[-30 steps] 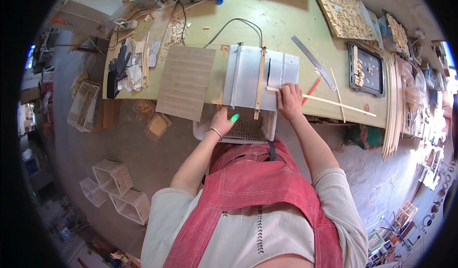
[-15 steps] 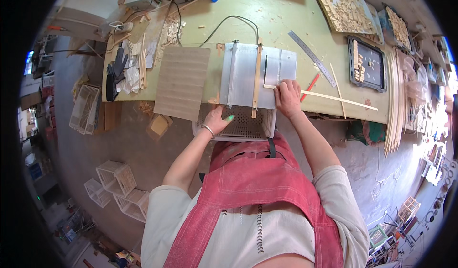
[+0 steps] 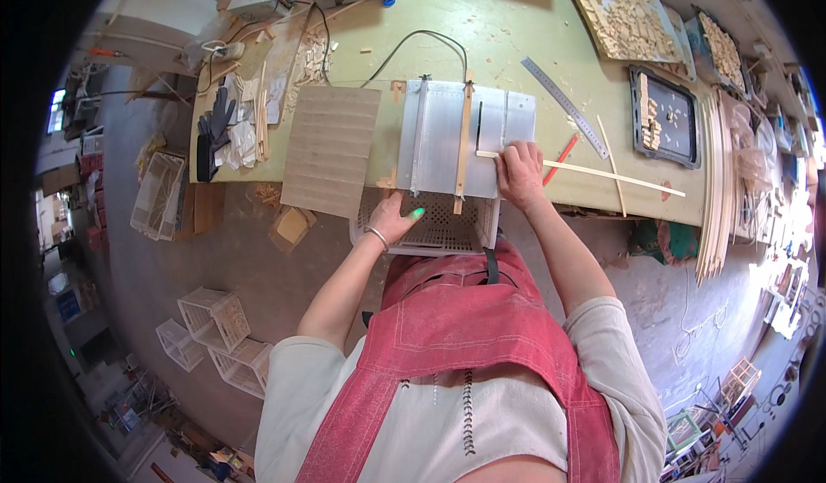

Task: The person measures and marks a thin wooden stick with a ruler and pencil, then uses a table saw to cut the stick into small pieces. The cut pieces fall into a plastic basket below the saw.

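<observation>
My right hand (image 3: 520, 173) has its fingers closed on a long pale wooden strip (image 3: 619, 176), its left end by a dark slot in a silver metal saw table (image 3: 439, 139). A narrow wooden batten (image 3: 464, 139) crosses that plate. My left hand (image 3: 389, 220), with a bracelet at the wrist, is at the bench's front edge just below the plate's left corner; its thumb shows a bright green spot and its other fingers are partly hidden. Below the plate is a white perforated plastic basket (image 3: 443, 239). A brown cardboard sheet (image 3: 331, 143) lies to the left.
The green bench (image 3: 447, 14) bears a steel ruler (image 3: 564, 107), red stick (image 3: 561, 159), black tray (image 3: 675, 139), boards of wooden pieces (image 3: 619, 14), long strips (image 3: 711, 190), dark gloves (image 3: 211, 139) and cables. White crates (image 3: 219, 319) stand on the floor at lower left.
The camera's view has shifted slightly. Both hands stay in nearly the same places, my right one still on the strip beside the slot.
</observation>
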Demonstrator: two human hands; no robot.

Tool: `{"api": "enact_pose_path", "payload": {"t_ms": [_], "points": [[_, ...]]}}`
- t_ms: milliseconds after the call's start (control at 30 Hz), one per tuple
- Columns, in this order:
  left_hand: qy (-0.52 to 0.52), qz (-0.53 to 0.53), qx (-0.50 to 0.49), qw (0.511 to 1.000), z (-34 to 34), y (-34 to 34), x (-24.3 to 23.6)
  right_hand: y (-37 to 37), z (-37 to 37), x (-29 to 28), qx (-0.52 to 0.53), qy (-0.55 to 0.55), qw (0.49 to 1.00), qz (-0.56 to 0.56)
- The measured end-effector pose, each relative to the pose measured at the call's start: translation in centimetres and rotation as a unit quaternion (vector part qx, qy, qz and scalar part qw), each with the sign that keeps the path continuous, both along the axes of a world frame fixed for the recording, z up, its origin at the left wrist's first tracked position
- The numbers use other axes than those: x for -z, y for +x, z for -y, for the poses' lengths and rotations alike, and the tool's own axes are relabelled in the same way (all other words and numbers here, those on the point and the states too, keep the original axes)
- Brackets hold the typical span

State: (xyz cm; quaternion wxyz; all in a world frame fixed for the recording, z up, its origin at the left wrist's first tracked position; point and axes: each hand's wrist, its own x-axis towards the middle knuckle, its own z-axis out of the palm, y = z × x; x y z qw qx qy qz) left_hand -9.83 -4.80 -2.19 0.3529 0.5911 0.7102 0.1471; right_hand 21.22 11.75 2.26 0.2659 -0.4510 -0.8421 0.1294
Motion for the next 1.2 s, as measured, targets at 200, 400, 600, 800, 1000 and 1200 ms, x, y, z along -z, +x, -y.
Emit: {"api": "enact_pose_path", "payload": {"t_ms": [200, 400, 600, 800, 1000, 1200], "points": [[-0.012, 0.010, -0.006, 1.000, -0.2, 0.3, -0.8, 0.0, -0.3, 0.2, -0.001, 0.005, 1.000, -0.009], [-0.036, -0.003, -0.006, 0.999, -0.1, 0.2, -0.3, 0.0, -0.6, 0.3, -0.003, 0.006, 1.000, -0.006], [-0.021, 0.009, -0.007, 1.000, -0.1, 0.3, -0.4, -0.1, -0.9, 0.2, -0.005, 0.011, 1.000, -0.008], [-0.008, 0.006, -0.001, 1.000, 0.1, 0.1, -0.2, -0.2, -1.2, 0.2, 0.000, 0.012, 1.000, -0.008], [-0.022, 0.000, -0.003, 1.000, 0.0, 0.1, -0.1, -0.3, -1.5, 0.0, 0.005, 0.005, 1.000, 0.002], [-0.022, -0.001, -0.006, 1.000, 0.0, 0.1, 0.0, -0.3, -1.8, 0.1, 0.004, 0.007, 1.000, -0.003]]}}
